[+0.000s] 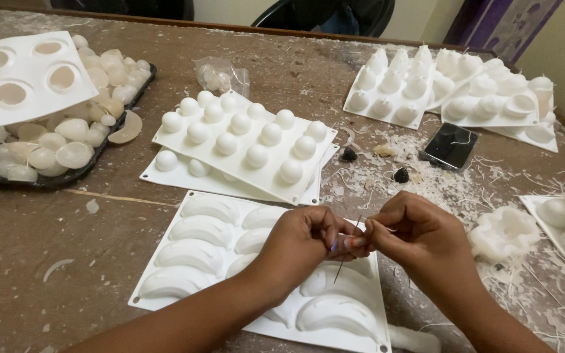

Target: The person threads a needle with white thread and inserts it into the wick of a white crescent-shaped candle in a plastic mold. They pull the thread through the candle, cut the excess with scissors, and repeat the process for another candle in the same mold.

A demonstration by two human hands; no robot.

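Left hand (305, 238) pinches needle (346, 252); right hand (413, 229) pinches thin thread (382, 229) at needle top, above crescent mould (194, 252).

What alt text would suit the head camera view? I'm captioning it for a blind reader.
Two bare hands, left hand and right hand, meet fingertip to fingertip, pinching a thin needle above a white mould with banana-shaped cavities. More white moulds with round bumps, a dark tray of pale wax shells and wax shavings cover the wooden table.
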